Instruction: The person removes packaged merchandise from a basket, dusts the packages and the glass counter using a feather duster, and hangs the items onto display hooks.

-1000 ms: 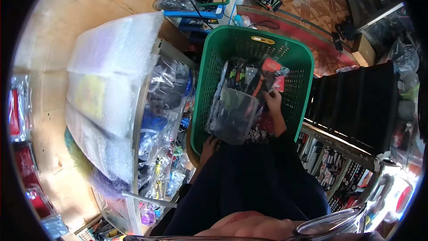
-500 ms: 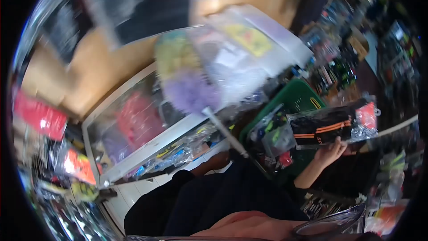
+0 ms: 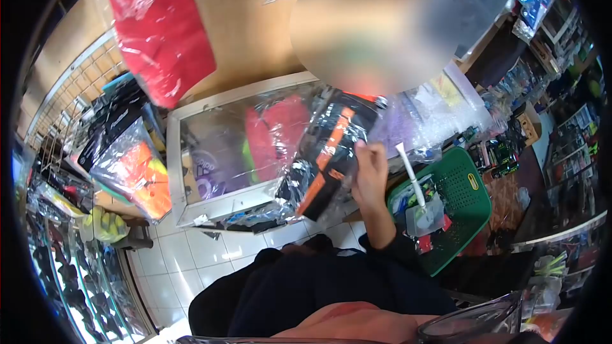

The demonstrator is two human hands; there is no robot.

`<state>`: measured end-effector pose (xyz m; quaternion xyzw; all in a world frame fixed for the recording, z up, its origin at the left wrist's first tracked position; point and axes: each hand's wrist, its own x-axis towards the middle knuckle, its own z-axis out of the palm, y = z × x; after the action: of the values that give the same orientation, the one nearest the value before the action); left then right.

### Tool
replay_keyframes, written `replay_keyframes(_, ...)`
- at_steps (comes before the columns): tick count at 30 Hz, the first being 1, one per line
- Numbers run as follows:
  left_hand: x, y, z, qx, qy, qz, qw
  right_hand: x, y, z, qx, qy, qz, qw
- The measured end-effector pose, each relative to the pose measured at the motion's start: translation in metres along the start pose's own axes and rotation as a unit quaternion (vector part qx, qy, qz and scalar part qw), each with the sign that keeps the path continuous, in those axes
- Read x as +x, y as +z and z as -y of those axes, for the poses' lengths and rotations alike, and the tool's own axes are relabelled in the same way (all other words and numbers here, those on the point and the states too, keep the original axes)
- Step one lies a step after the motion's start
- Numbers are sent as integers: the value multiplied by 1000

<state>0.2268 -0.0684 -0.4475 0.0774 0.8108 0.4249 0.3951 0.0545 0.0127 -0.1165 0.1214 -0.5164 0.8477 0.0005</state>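
My right hand (image 3: 371, 175) is closed on a plastic-wrapped black garment with orange stripes (image 3: 331, 146), thumb on top near its right edge. The packet is tilted over the glass-topped display case (image 3: 210, 213). Inside the case, a red packet (image 3: 277, 130) and a purple packet (image 3: 220, 169) show through the glass. Beside my right hand lies a duster with a white handle (image 3: 411, 175) and a purple head. My left hand (image 3: 298, 250) is low by my lap, in shadow and mostly hidden; its fingers do not show.
A green basket (image 3: 475, 216) with small packaged goods stands right of my right arm. Wrapped goods, one orange (image 3: 143, 175), crowd a rack at the left. A red packet (image 3: 162, 38) hangs above the case. White floor tiles (image 3: 185, 251) show below it. A blurred oval covers the upper middle.
My right hand has carried the black and orange packet from above the green basket leftward to over the display case. The view has turned, showing more of the left rack. The left hand shows less.
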Motion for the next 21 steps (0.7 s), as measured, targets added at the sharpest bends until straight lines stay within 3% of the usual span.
replay_keyframes(4,-30,6,18,-45,-24,-44,998,17,15,-10,-157,12,104,982)
replay_keyframes(5,-36,4,21,-56,-27,-60,996,25,9,-6,-297,-69,118,945)
replay_keyframes(7,-54,-10,25,-88,-22,-114,989,41,-10,2,-530,-255,87,804)
replay_keyframes(8,-60,-23,27,-106,-19,-146,983,52,-23,7,-615,-358,42,701)
replay_keyframes(9,-70,-41,31,-133,92,-200,966,59,-35,16,-656,-339,26,674)
replay_keyframes(11,-108,-64,4,-249,43,-273,928,61,-53,19,-768,-228,-59,596)
replay_keyframes(13,-154,-91,-31,-304,104,-261,910,70,-82,6,-799,-187,-76,567)
replay_keyframes(14,-171,-98,-50,-304,105,-262,910,67,-79,9,-799,-189,-75,566)
replay_keyframes(16,-196,-110,-86,-346,255,-249,868,56,-66,21,-756,-91,-49,647)
replay_keyframes(17,-205,-115,-99,-345,253,-245,870,50,-66,19,-756,-88,-51,647)
replay_keyframes(19,-213,-122,-123,-442,315,-182,820,37,-65,14,-661,-182,-12,728)
replay_keyframes(20,-210,-123,-135,-480,324,-204,789,20,-56,14,-633,-229,-9,740)
replay_keyframes(21,-208,-126,-142,-478,324,-199,792,3,-52,13,-603,-270,26,750)
